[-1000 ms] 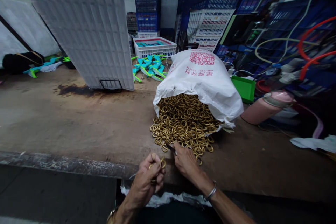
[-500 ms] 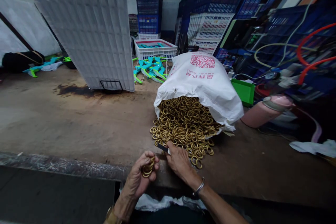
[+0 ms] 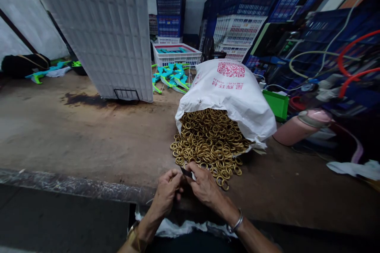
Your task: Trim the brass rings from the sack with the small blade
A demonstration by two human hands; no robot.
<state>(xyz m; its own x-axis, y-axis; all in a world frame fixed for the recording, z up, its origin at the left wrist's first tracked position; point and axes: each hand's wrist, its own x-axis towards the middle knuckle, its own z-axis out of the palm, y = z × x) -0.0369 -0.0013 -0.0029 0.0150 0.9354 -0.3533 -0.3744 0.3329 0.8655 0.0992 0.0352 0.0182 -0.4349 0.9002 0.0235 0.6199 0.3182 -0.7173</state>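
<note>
My left hand [image 3: 168, 190] is curled closed at the table's front edge, thumb and index finger pinched together. The gold-coloured rings seen in its palm a moment ago are hidden behind the fingers now. Close beside it, my right hand [image 3: 203, 185] grips a small knife [image 3: 187, 173] with a dark flat blade and a whitish handle. The blade points left, its tip close to the left fingertips; whether they touch I cannot tell. Just beyond the hands, a heap of gold-coloured rings [image 3: 208, 142] spills from the mouth of a white woven sack [image 3: 228, 87] onto the table.
The brown table [image 3: 97, 142] carries a tall translucent ribbed panel [image 3: 109, 39] and turquoise-and-green plastic parts [image 3: 172, 76]. Behind stand a white crate [image 3: 177, 57] and stacked blue crates [image 3: 169, 8]. To the right are a green tray [image 3: 276, 104], a pink bottle [image 3: 301, 126] and red hoses [image 3: 346, 59].
My left hand has turned and closed, moving up and right toward the knife, so the rings no longer show. My right hand has shifted slightly right and down with the knife.
</note>
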